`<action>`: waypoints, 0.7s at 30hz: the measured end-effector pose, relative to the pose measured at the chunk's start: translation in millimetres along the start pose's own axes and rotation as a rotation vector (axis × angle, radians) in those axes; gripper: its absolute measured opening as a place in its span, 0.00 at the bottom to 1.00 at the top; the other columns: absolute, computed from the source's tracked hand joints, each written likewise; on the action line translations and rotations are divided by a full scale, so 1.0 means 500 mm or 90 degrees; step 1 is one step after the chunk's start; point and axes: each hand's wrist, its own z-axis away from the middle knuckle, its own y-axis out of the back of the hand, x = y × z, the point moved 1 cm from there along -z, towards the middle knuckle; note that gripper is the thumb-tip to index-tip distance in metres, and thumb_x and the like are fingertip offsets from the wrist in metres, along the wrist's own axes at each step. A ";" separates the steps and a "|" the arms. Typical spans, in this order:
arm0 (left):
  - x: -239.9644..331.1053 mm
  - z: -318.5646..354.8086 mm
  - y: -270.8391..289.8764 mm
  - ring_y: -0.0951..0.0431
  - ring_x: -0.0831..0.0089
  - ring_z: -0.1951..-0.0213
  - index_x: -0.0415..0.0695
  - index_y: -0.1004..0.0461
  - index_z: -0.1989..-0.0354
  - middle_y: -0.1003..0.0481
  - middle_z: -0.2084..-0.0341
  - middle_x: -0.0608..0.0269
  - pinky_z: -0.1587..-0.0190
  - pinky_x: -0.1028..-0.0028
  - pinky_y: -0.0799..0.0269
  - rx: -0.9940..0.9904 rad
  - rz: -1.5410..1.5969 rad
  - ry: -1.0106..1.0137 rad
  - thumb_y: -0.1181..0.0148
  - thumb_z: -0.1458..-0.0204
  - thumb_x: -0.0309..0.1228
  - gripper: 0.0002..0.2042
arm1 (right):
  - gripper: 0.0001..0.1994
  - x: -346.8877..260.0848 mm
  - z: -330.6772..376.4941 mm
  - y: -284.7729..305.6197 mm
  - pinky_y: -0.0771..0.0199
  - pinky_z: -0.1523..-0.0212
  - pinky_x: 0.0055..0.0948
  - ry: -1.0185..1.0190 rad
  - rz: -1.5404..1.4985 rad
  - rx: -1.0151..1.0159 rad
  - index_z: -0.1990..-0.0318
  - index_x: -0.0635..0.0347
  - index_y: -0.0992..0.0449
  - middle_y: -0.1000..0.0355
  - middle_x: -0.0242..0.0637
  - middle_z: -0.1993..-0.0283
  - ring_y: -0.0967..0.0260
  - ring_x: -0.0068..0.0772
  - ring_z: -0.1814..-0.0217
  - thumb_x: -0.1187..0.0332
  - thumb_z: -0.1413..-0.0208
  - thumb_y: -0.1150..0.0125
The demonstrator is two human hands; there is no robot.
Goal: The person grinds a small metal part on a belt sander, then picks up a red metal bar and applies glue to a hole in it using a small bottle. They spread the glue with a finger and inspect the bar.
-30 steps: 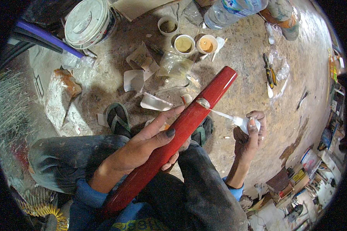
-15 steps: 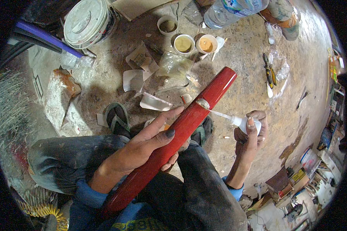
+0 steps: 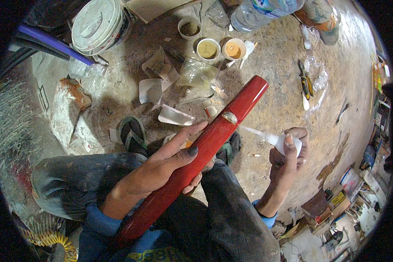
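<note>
A glossy dark-red tapered tube (image 3: 196,161) slants across my lap, its narrow end up and to the right. My left hand (image 3: 163,163) is wrapped round its middle, thumb on top. Near the far end, a pale, shiny oval inlay (image 3: 229,117) is set into the red surface. My right hand (image 3: 290,150) pinches a small white squeeze bottle (image 3: 288,143) with a long thin nozzle (image 3: 255,131). That nozzle points left toward the tube, and its tip is a short way off the tube's edge, just below the inlay.
Beyond the tube stand paper cups of powder (image 3: 208,49), scraps of sandpaper (image 3: 150,91) and a clear plastic bag (image 3: 198,73). A lidded white bucket (image 3: 96,28) is at the far left, a large water bottle (image 3: 264,15) at the back. Pliers (image 3: 305,81) lie to the right.
My right hand has drawn the squeeze bottle slightly to the right, and its nozzle tip has come away from the inlay. The left hand and the red tube have stayed in place.
</note>
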 end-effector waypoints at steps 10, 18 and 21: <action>0.004 0.006 -0.001 0.24 0.70 0.74 0.47 0.55 0.30 0.26 0.59 0.49 0.77 0.75 0.30 0.018 0.003 0.034 0.47 0.39 0.41 0.33 | 0.17 0.016 0.002 0.014 0.48 0.86 0.17 -0.057 -0.239 -0.018 0.57 0.62 0.34 0.41 0.26 0.80 0.48 0.14 0.85 0.64 0.47 0.36; 0.001 0.005 0.004 0.25 0.68 0.74 0.48 0.57 0.29 0.27 0.58 0.48 0.78 0.74 0.30 0.000 0.043 0.040 0.46 0.40 0.39 0.34 | 0.23 0.064 0.010 0.006 0.46 0.82 0.18 -0.092 -0.575 -0.105 0.45 0.56 0.35 0.42 0.24 0.80 0.49 0.16 0.82 0.55 0.41 0.39; -0.001 0.006 0.007 0.25 0.67 0.74 0.48 0.58 0.29 0.27 0.57 0.47 0.79 0.73 0.30 0.003 0.055 0.039 0.46 0.40 0.39 0.35 | 0.22 0.082 0.012 -0.004 0.46 0.82 0.18 -0.097 -0.689 -0.069 0.44 0.56 0.35 0.44 0.24 0.82 0.50 0.17 0.83 0.50 0.36 0.49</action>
